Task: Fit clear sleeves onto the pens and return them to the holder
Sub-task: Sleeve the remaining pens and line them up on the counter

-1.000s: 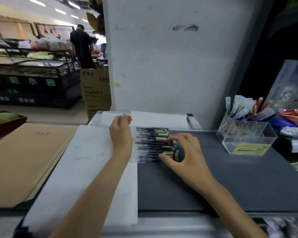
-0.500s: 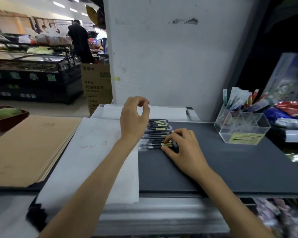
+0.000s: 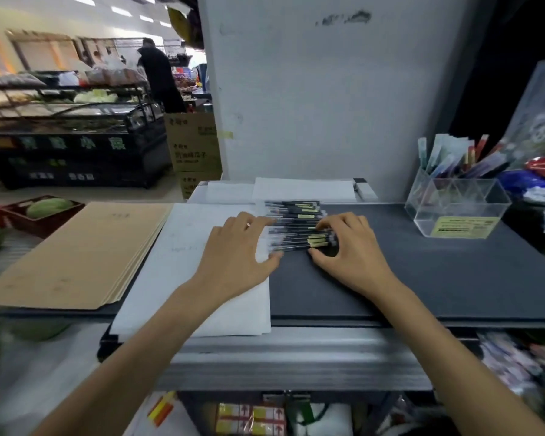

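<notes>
Pens (image 3: 296, 228): side-by-side row on dark worktop (image 3: 438, 278), well left of clear holder (image 3: 456, 209) | Left hand (image 3: 236, 256): flat, fingers spread, gripping nothing | Right hand (image 3: 350, 247): curled over label ends, grip unclear | Handling: light, stiff, slick, prone to rolling; pinch one mid-barrel.

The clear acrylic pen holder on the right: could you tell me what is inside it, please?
The clear acrylic pen holder has sleeved pens in its rear compartments; the front ones look empty. Their lower ends are blurred.

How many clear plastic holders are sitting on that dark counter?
1. The clear holder stands at the counter's far right, right of the pens, with packets standing in it. Others may be hidden off-frame.
</notes>
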The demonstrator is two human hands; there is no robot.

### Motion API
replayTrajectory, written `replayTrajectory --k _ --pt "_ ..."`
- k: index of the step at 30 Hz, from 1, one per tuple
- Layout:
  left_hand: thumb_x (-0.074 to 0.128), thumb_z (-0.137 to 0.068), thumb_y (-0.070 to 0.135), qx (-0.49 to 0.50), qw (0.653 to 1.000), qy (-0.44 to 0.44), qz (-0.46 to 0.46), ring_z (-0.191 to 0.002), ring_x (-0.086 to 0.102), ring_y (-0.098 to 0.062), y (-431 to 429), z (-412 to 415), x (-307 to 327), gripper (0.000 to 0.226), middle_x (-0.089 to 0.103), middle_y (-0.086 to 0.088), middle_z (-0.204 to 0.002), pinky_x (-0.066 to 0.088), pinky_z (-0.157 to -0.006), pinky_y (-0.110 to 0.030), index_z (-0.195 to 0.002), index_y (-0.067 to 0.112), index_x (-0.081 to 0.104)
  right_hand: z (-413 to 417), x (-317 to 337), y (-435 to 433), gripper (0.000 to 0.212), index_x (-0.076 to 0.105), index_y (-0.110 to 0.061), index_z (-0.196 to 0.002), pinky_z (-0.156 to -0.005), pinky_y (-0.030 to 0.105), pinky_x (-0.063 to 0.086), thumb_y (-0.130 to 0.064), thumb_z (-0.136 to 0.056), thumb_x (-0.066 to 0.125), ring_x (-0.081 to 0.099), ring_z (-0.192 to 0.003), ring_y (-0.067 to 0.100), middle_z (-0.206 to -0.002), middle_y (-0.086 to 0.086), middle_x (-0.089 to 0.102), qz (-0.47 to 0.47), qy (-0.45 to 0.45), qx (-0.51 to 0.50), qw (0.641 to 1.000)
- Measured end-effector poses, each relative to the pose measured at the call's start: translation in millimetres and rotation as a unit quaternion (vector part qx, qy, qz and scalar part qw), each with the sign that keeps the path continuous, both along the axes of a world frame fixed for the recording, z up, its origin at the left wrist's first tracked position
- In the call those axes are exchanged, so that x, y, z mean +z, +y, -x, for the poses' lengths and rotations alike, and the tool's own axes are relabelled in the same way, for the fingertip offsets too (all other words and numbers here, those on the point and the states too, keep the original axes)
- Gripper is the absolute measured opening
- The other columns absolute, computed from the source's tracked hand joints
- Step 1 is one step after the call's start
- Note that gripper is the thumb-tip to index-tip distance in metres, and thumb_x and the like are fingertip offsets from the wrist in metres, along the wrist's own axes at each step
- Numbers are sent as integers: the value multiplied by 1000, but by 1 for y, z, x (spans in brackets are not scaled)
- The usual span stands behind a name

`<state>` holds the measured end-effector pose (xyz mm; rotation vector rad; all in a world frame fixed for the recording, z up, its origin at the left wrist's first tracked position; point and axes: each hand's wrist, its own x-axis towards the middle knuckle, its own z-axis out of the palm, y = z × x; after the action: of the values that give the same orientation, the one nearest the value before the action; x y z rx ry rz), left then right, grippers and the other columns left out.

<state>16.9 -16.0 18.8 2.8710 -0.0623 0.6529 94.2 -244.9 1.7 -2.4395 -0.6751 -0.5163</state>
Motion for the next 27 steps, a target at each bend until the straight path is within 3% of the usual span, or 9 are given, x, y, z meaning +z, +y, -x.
replayTrajectory --k 3,8,14,19,24,27 --pt "57 -81 76 45 999 27 -3 -123 52 -25 10 5 -11 77 53 2 -136 45 -99 -45 -145 34 45 1 0 0 46 63 -29 -124 -99 38 41 -46 -82 76 47 -116 22 -119 -5 55 19 -3 -1 1000" --pt "51 -75 88 70 997 18 27 -122 54 -22 14 6 -22 88 56 6 -134 43 -100 -42 -144 34 45 6 2 2 55 60 -26 -134 -105 39 36 -48 -85 73 45 -125 22 -128 -4 54 65 -17 8 998" --pt "38 -74 94 74 995 -3 60 -121 55 -22 19 2 -29 87 59 7 -131 43 -101 -43 -138 35 51 1 6 3 57 58 -27 -137 -107 38 30 -43 -84 70 41 -129 21 -133 -3 52 113 -6 28 993" --pt "37 -76 92 68 997 2 48 -120 54 -21 19 4 -30 84 59 7 -126 40 -101 -41 -133 34 56 -11 25 10 70 56 -26 -139 -106 40 30 -52 -74 54 39 -131 22 -133 -1 50 181 11 30 983" --pt "29 -78 89 55 998 14 40 -118 53 -20 19 8 -28 82 57 6 -124 40 -103 -40 -128 33 62 -21 35 18 62 59 -21 -136 -108 43 32 -49 -80 65 39 -131 26 -135 3 53 255 31 36 966" --pt "28 -79 89 54 998 12 42 -118 53 -20 20 8 -28 79 57 7 -123 41 -103 -40 -123 34 66 -22 42 24 76 59 -21 -136 -111 44 37 -57 -70 53 42 -129 27 -134 5 54 268 59 35 961"
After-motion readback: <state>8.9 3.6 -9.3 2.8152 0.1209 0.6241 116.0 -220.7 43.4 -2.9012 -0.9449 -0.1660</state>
